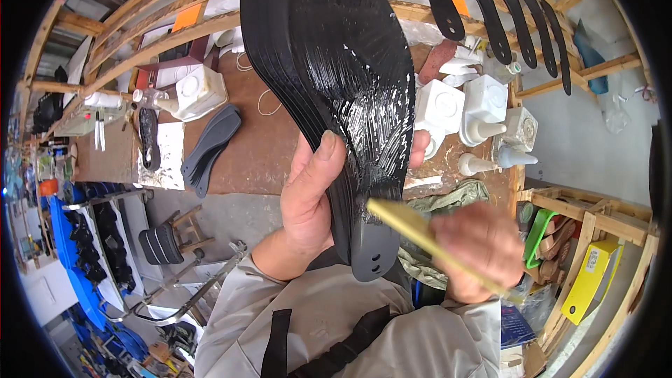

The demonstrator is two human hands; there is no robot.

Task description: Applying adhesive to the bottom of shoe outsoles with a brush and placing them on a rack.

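My left hand (308,192) is wrapped round a thick stack of black shoe soles (329,49), thumb on the near side and fingertips showing at the far edge. The top sole is coated with a wet, shiny, streaky layer. Its narrow end is matt grey-black with small holes and points toward me. In my right hand (483,241), smeared by motion, is a yellow brush (413,227). The brush's tip meets the top sole near the border between the shiny coat and the matt end; its bristles are not clear.
Several black soles (500,7) hang over a wooden rack at the upper right. White plastic bottles (441,105) stand on the brown table (245,147) behind the stack. More dark soles (212,147) lie at the left. A yellow box (593,280) sits on the right shelf.
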